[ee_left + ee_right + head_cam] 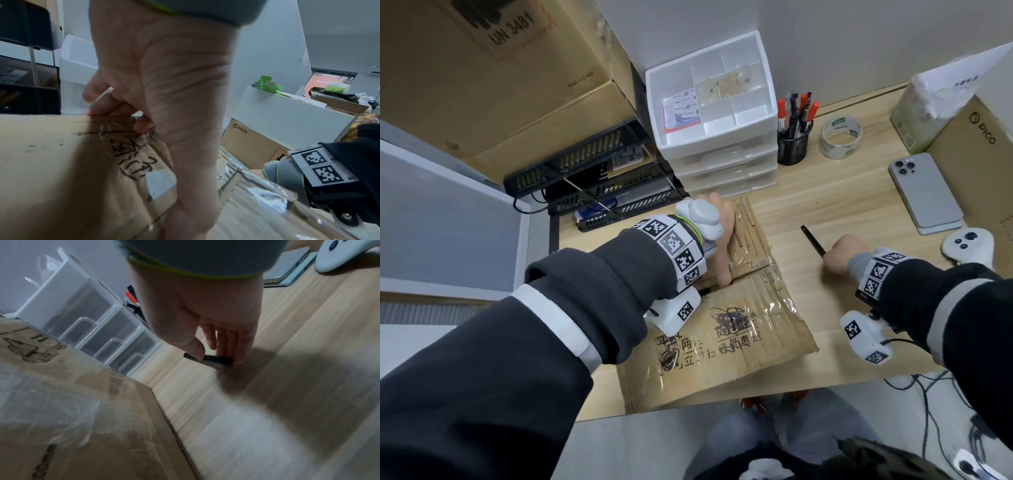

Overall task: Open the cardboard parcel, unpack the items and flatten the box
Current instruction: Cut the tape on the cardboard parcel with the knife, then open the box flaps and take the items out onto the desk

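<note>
The brown cardboard parcel (739, 342) lies on the wooden desk (842, 195), wrapped in clear tape, with black print and scribbles on top. My left hand (724, 246) rests on its far half: the fingers (123, 110) curl over the far top edge, and the thumb (723, 274) points down at the middle seam. The parcel (51, 162) fills the lower left wrist view. To the right of the parcel (61, 402), my right hand (842, 251) pinches a thin black cutter (812, 240) low over the desk; thumb and fingers (228, 344) clamp the cutter (213, 361).
A white drawer unit (715, 113) stands just behind the parcel, with black wire racks (592, 181) to its left. A pen pot (792, 144), tape roll (840, 137), phone (924, 192), white controller (967, 245) and a PICO box (976, 154) sit to the right. Cables (928, 394) hang off the front edge.
</note>
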Demonstrator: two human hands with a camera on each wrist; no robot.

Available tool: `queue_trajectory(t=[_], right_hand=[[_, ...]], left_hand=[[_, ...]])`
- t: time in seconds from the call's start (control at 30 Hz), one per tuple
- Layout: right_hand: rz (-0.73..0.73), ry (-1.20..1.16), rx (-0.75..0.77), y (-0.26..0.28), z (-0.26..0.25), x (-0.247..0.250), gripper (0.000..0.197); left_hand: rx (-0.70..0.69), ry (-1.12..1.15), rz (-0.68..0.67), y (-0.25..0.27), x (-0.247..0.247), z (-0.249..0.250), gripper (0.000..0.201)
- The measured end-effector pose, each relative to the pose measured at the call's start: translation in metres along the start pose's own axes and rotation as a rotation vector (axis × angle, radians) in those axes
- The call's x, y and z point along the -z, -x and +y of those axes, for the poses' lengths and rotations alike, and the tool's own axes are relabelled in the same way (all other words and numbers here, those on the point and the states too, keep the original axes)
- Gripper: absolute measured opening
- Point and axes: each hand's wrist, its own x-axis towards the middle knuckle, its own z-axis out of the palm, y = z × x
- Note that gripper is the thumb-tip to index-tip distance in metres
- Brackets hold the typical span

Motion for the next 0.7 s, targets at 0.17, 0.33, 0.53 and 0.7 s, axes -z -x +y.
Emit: queue_trajectory(t=[0.17, 0.33, 0.53, 0.7], right_hand=[[0.006, -0.031, 0.085, 0.009, -0.008, 0.01, 0.014], [-0.124, -0.277, 0.238, 0.026, -0.024, 0.019, 0.008], [-0.2, -0.378, 0.346, 0.056, -0.039, 0.027, 0.008], [-0.215, -0.451, 0.421, 0.08, -0.039, 0.041, 0.008]], left_hand=[[-0.008, -0.129, -0.012, 0.013, 0.007, 0.008, 0.093], [-0.032, -0.102, -0.016, 0.026, 0.013, 0.004, 0.095], [-0.115, 0.021, -0.035, 0.037, 0.014, -0.005, 0.083], [-0.16, 0.183, -0.018, 0.044, 0.014, -0.018, 0.064]])
